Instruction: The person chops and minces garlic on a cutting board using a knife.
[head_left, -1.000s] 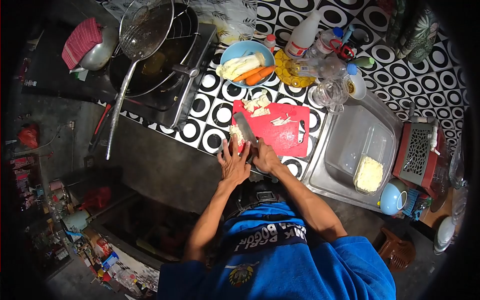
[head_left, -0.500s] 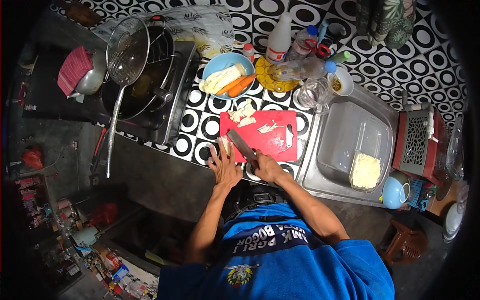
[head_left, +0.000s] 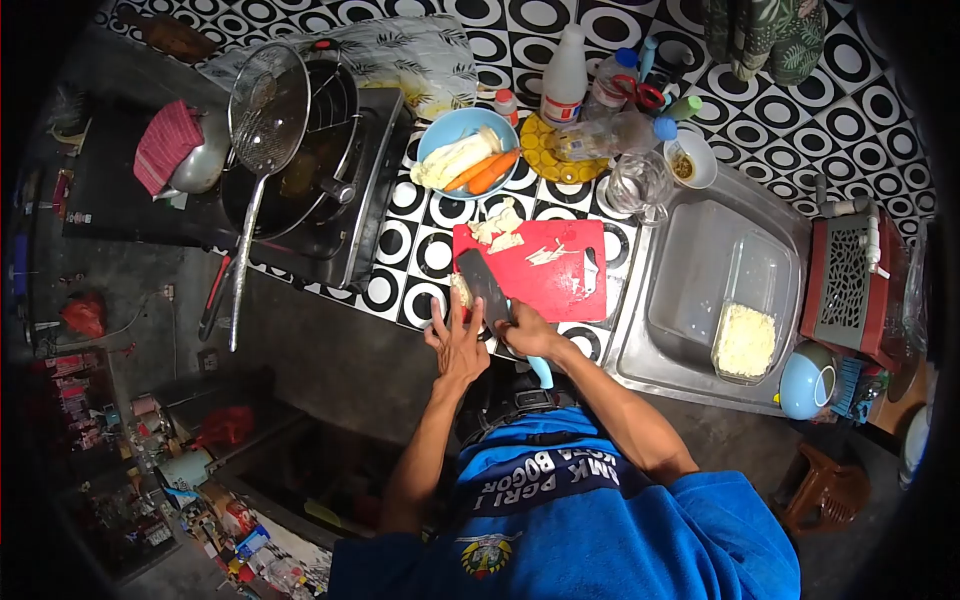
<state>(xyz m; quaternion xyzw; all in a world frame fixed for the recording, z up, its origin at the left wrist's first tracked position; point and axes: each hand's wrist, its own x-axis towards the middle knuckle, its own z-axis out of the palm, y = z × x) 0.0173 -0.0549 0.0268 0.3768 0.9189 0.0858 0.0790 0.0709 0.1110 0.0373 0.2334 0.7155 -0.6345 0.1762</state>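
Note:
A knife (head_left: 483,283) lies with its wide blade over the left part of the red cutting board (head_left: 555,285). My right hand (head_left: 528,330) is closed on its handle, and a light-blue handle end (head_left: 541,372) shows below that hand. My left hand (head_left: 459,345) is at the board's lower left corner, fingers spread, with fingertips near the blade and the pale chopped pieces (head_left: 460,290). Larger pale pieces (head_left: 497,225) lie at the board's top left, and thin strips (head_left: 546,252) lie near its middle.
A blue bowl (head_left: 455,128) with a pale vegetable and carrots stands behind the board. Bottles and a glass mug (head_left: 640,185) are at the back right. Right of the board is a sink (head_left: 650,345) with a container of shredded food (head_left: 745,340). A strainer (head_left: 268,120) rests over a pan at left.
The knife blade has turned to point more directly away from me, and its light-blue handle end has come into view. My left hand remains beside the blade. The camera view has shifted.

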